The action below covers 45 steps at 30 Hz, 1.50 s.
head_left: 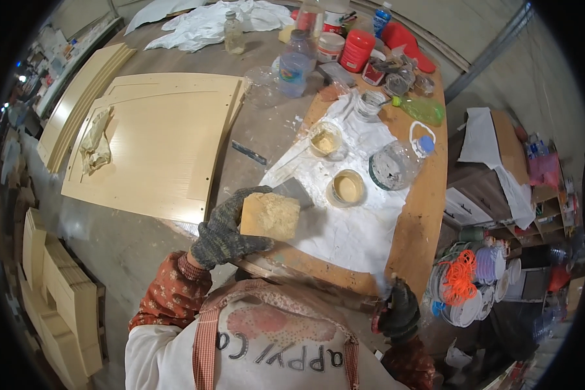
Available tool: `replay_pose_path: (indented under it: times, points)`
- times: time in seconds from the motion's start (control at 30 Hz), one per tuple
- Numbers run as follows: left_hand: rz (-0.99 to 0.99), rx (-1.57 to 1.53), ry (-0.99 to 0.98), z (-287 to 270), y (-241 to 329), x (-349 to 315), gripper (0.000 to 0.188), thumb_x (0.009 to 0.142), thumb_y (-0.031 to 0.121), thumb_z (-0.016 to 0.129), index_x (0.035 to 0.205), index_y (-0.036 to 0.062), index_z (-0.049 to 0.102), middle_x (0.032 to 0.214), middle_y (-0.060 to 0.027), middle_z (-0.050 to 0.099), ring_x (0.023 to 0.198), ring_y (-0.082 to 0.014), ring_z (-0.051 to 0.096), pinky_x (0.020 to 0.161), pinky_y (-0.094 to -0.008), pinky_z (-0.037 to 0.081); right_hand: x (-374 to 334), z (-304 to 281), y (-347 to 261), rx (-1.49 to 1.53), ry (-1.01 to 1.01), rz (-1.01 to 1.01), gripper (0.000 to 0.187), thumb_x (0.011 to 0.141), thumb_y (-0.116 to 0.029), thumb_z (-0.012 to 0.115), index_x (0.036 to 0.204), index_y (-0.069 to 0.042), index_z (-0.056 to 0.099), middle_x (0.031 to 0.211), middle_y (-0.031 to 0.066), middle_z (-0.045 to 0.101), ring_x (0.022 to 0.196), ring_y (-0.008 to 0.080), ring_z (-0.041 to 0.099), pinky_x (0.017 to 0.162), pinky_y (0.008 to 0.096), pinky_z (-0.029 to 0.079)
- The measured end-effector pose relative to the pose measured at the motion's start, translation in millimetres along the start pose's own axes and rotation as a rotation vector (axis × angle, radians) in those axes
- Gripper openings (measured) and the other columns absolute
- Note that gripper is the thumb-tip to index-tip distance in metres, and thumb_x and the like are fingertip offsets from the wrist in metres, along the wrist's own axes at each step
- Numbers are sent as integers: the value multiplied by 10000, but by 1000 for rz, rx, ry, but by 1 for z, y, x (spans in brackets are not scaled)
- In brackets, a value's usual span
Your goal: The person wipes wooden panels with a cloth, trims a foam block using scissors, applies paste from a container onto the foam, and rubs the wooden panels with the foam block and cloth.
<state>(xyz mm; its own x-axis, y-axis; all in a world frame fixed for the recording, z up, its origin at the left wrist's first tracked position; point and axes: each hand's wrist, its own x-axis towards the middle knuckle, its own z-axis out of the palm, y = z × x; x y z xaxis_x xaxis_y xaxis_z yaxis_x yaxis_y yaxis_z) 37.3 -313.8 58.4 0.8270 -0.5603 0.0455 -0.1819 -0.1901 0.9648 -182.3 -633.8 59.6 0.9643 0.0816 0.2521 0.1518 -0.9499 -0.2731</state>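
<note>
My left hand [231,227], in a dark grey knit glove, grips a yellowish block [270,216] with a rough, crumbly-looking face. A flat grey piece [296,193] shows just behind the block; whether it is also held I cannot tell. My right hand [400,313], in a dark glove, is low beside my body, off the table's edge. Its fingers are curled, with a bit of red at their side and a pale blur above, so what it holds is unclear. Two open tubs of beige paste, one nearer [346,188] and one farther [325,139], stand on a white cloth [344,246].
Cream panels [156,140] lie on the table's left, a crumpled cloth [96,143] on them. A cut-down plastic jug [390,170], green bottle [419,110] and red tub [357,51] stand at right and back. Orange cord [459,278] hangs right of the table.
</note>
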Motion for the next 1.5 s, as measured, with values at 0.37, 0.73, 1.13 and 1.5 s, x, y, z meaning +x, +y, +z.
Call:
replay_pose_path:
  times: [0.37, 0.73, 1.13, 1.5]
  points:
    - [52, -264, -392, 34, 6, 20, 782, 686, 51, 796, 1335, 18, 361, 1264, -108, 514, 1153, -193, 512, 991, -351, 427, 52, -8, -50, 304, 28, 185, 487, 655, -109, 652, 1122, -41, 531, 1039, 200, 530, 955, 389, 543, 814, 452, 467]
    - [577, 167, -618, 52, 42, 38, 709, 706, 79, 784, 1305, 7, 410, 1201, -110, 560, 1093, -191, 548, 967, -337, 431, 42, -7, -48, 291, -96, 196, 549, 636, -300, 705, 1096, -43, 553, 1072, 207, 530, 1035, 403, 503, 901, 494, 408]
    - [224, 34, -659, 53, 9, 25, 638, 664, 123, 829, 1195, 29, 489, 1120, -74, 604, 1011, -174, 589, 918, -330, 466, 28, 11, -46, 261, -71, 140, 637, 616, -465, 785, 1007, -4, 587, 928, 166, 573, 847, 346, 567, 752, 410, 480]
    - [84, -38, -720, 51, -2, 15, 666, 664, 108, 822, 1237, 31, 491, 1219, -100, 555, 1114, -197, 543, 960, -334, 443, 16, 8, -44, 338, -140, 106, 468, 707, -305, 715, 1045, -12, 577, 903, 181, 594, 826, 358, 587, 725, 417, 491]
